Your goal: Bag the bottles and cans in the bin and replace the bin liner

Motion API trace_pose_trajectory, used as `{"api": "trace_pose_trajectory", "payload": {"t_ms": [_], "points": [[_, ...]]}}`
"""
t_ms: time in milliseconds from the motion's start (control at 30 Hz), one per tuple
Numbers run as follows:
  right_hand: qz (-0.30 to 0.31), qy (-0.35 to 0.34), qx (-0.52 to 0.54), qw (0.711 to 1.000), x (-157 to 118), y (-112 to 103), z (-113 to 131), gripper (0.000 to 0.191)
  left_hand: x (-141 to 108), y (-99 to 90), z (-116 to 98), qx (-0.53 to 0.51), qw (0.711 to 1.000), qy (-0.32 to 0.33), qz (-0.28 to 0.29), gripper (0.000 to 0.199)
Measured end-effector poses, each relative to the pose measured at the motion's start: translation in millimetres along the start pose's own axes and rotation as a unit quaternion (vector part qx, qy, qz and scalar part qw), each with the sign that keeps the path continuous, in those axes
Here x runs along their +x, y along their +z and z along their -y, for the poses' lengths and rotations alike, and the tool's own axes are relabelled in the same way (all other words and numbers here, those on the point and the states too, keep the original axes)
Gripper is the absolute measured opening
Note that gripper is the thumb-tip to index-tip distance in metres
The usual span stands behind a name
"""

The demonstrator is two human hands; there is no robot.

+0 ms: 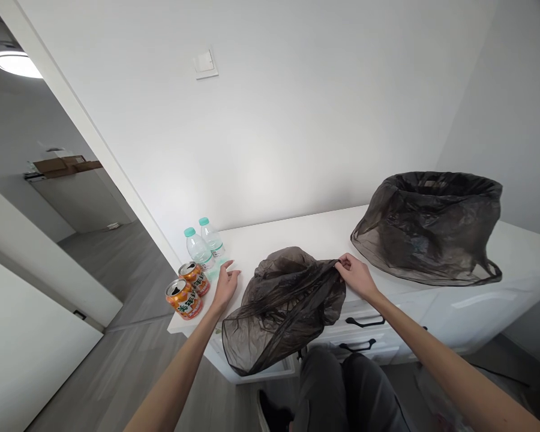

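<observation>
A crumpled dark, see-through plastic trash bag (283,306) lies on the white cabinet top and hangs over its front edge. My right hand (354,275) pinches the bag's right upper edge between thumb and fingers. Left of the bag, my left hand (226,287) is raised with thumb and fingers apart, holding nothing. Close to it stand two clear plastic bottles with mint-green caps, a nearer bottle (198,249) and a farther bottle (211,237). Two orange drink cans, a front can (185,300) and a back can (195,278), stand beside them with opened tops.
A bin lined with a dark trash bag (432,234) stands on the right of the cabinet top (324,233). Black drawer handles (364,323) stick out from the front. The wall with a switch (205,64) rises behind; a doorway opens at left.
</observation>
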State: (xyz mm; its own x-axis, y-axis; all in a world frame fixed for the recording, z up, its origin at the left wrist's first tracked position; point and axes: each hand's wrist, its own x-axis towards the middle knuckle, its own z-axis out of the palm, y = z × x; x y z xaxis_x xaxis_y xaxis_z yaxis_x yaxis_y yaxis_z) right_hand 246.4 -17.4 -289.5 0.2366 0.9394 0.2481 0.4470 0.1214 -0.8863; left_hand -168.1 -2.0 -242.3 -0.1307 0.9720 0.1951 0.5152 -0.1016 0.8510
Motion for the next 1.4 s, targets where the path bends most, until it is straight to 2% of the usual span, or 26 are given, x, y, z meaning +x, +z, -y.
{"api": "trace_pose_trajectory", "payload": {"t_ms": [200, 333, 700, 933, 1133, 1400], "points": [[0.004, -0.004, 0.001, 1.000, 0, 0, -3, 0.017, 27, 9.9, 16, -0.003, 0.999, 0.032, -0.008, 0.060], [0.003, -0.007, -0.003, 1.000, -1, -1, 1, 0.017, 39, 11.4, 21, -0.007, 0.999, 0.038, -0.030, 0.056], [0.005, 0.004, 0.016, 1.000, 3, 2, -6, 0.016, 45, 6.4, 19, -0.007, 0.998, 0.026, -0.050, 0.050], [0.008, -0.002, 0.026, 1.000, 2, 2, -3, 0.017, 32, 3.1, 8, -0.007, 0.999, 0.028, -0.039, 0.049], [0.007, 0.000, 0.035, 0.999, -2, -1, 6, 0.015, 4, -5.3, -15, -0.007, 0.999, 0.033, 0.012, 0.031], [0.013, 0.001, 0.051, 0.999, -2, -5, 1, 0.016, -36, -6.5, -45, 0.016, 0.993, 0.020, 0.113, 0.051]]}}
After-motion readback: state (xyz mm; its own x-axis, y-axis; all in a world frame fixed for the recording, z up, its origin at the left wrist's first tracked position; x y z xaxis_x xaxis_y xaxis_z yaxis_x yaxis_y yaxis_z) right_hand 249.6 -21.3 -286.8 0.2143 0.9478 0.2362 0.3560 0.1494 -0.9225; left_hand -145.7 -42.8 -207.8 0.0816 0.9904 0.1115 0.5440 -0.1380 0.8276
